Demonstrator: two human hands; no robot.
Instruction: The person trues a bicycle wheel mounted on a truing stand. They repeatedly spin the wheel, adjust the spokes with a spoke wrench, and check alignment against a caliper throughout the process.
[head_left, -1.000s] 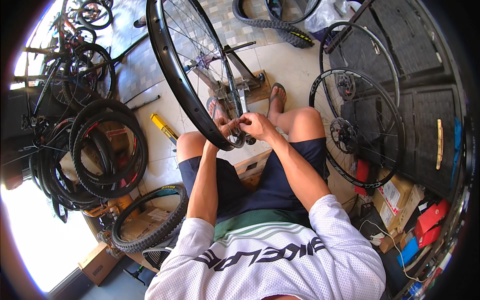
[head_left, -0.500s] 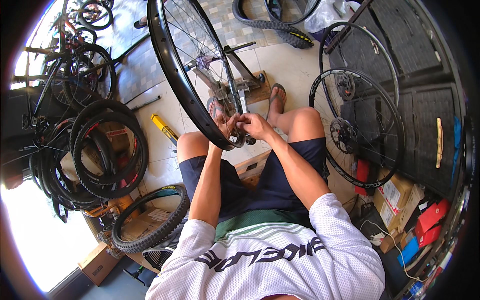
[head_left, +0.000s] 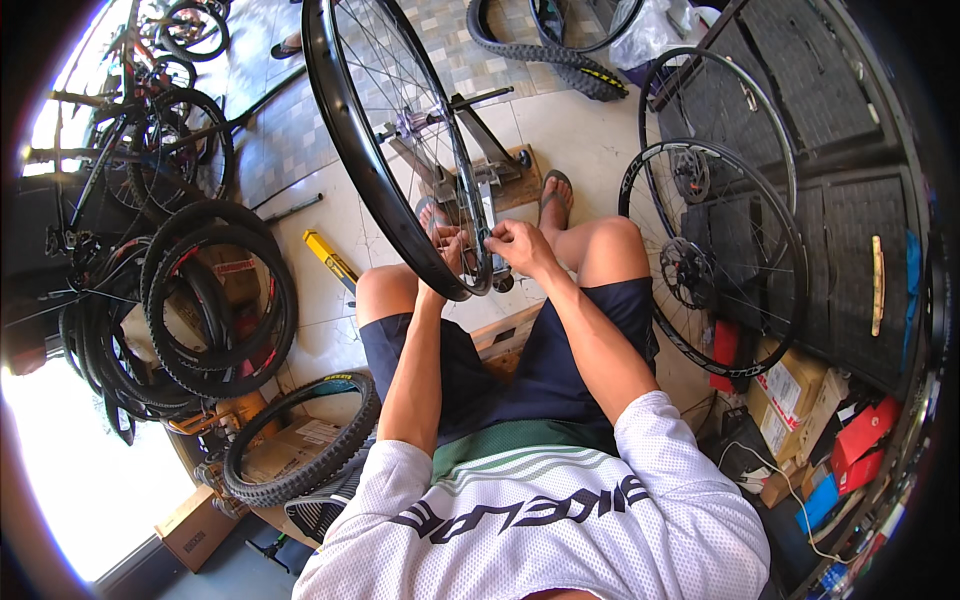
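A bare black bicycle wheel [head_left: 350, 150] with thin spokes and no tyre stands upright in a metal truing stand [head_left: 482, 136] between my legs. My left hand [head_left: 452, 250] is inside the near part of the rim, its fingers closed among the spokes; whatever they pinch is hidden. On the rim's right side, my right hand [head_left: 524, 248] has thumb and fingertips pinched together at the rim edge. A small bluish thing shows at those fingertips, too small to name. The wheel's hub [head_left: 410, 123] sits beyond both hands.
Bikes and a stack of tyres [head_left: 220, 300] crowd the left. A yellow box [head_left: 328, 254] lies on the floor nearby. Two spoked wheels [head_left: 720, 255] lean at right against dark panels [head_left: 850, 270]. Cardboard boxes [head_left: 795, 405] stand below them. Another tyre [head_left: 300, 440] lies lower left.
My hands, close together before, are now apart. The right has shifted slightly right to the rim edge, and the left a little left among the spokes. The rim sits slightly further right.
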